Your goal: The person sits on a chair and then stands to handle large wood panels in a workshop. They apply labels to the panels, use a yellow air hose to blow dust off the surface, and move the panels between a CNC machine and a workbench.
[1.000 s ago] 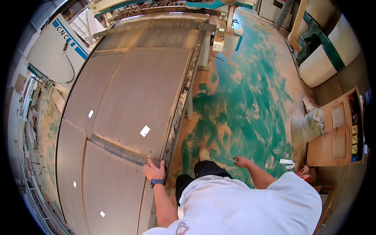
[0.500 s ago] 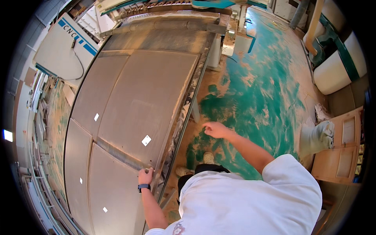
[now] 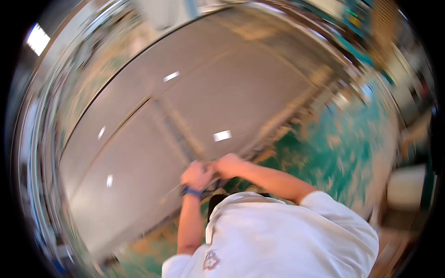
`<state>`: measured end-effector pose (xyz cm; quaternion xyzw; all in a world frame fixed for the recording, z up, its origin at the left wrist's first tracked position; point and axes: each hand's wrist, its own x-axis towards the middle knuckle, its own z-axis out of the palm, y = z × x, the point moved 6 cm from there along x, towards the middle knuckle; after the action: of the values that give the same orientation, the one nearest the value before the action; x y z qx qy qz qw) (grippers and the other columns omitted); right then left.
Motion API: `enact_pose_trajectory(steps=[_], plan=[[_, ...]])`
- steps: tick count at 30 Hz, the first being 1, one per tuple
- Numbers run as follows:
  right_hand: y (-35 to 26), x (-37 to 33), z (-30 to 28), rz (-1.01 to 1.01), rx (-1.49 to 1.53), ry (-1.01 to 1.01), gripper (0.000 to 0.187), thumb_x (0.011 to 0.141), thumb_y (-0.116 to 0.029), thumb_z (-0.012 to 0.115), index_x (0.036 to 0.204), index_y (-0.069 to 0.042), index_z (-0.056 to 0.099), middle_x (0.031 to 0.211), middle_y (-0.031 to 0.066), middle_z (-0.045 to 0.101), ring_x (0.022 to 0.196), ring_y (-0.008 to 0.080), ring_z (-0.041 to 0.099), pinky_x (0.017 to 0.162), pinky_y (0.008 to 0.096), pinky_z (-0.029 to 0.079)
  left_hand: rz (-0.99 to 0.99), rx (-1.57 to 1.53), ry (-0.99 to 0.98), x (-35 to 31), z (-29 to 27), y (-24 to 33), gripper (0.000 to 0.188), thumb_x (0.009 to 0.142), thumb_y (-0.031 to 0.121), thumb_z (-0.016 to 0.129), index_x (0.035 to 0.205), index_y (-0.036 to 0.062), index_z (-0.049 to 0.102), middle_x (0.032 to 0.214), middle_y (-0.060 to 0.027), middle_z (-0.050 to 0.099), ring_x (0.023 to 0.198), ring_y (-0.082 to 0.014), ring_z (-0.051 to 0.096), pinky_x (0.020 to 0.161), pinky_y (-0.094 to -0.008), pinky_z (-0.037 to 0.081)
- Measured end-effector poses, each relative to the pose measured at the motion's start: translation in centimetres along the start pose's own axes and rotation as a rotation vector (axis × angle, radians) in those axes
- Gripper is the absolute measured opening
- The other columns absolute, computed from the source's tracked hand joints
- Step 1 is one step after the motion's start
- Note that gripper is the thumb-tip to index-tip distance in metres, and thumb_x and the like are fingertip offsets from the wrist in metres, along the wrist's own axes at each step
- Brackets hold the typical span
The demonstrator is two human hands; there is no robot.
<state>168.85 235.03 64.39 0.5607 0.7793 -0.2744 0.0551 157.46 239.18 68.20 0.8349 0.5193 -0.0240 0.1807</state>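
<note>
My left hand (image 3: 196, 175), with a dark watch (image 3: 192, 192) on its wrist, is curled closed at the near edge of the sheet bed. Beside it my right hand (image 3: 228, 165) also has its fingers bent in, and the two hands meet at the fingertips. Motion blur hides whatever is between them. Under and beyond the hands lie cut brown panels: a near panel (image 3: 134, 153) and a far panel (image 3: 232, 88), parted by a dusty gap (image 3: 178, 132). White labels sit on them, the closest label (image 3: 222, 135) just beyond my hands.
Sawdust lies over the green floor (image 3: 333, 143) to the right of the bed. Blurred machinery (image 3: 357, 51) stands at the far right end. A pale rounded bag (image 3: 406, 187) is at the right. Long rails or stacked strips (image 3: 41, 171) run along the left.
My view has swung round, so the panels now lie more crosswise. My right hand has come from out over the floor to meet my left hand at the panel edge.
</note>
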Motion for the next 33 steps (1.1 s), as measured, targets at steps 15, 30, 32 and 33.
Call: enact_pose_trajectory(steps=[15,30,32,33], plan=[[-1.3,1.6,-4.2,-0.094,-0.144,0.101,0.033,0.079,-0.04,0.068,0.08,-0.008,0.065,0.075,0.0141,0.065,0.073,0.0353,0.063,0.066,0.0459,0.048,-1.28,-1.469,1.644,-28.5,7.9,-42.8,0.066,0.091,0.042,0.058,0.139,0.0022,0.033,0.134,-0.0223,0.04,0.112,-0.0332,0.05,0.092,-0.0448,0.046],[2.4,-3.1,-9.9,0.097,-0.102,-0.041,0.046,0.086,-0.053,0.056,0.089,-0.008,0.061,0.079,0.0181,0.063,0.077,0.0395,0.062,0.064,0.048,0.047,-0.625,-2.161,1.247,-11.9,7.5,-50.7,0.04,0.097,0.027,0.042,0.121,-0.0011,0.055,0.121,-0.0151,0.06,0.111,-0.0273,0.054,0.099,-0.0443,0.041],[1.8,-2.1,-9.1,0.114,-0.188,-0.096,0.05,0.089,-0.056,0.05,0.09,-0.008,0.06,0.081,0.0171,0.064,0.08,0.0388,0.062,0.066,0.0499,0.047,-0.921,-1.979,1.36,-12.4,9.1,-54.8,0.045,0.091,0.029,0.055,0.123,-0.0025,0.055,0.126,-0.0175,0.056,0.116,-0.0283,0.052,0.103,-0.0449,0.038],[1.7,-1.9,-8.6,0.131,-0.214,-0.144,0.051,0.089,-0.058,0.048,0.09,-0.008,0.059,0.081,0.0164,0.064,0.081,0.0383,0.062,0.067,0.0502,0.047,-0.862,-1.605,1.275,-10.4,6.2,-53.2,0.046,0.091,0.031,0.055,0.123,-0.0014,0.055,0.129,-0.0177,0.054,0.12,-0.0296,0.048,0.105,-0.0454,0.035]])
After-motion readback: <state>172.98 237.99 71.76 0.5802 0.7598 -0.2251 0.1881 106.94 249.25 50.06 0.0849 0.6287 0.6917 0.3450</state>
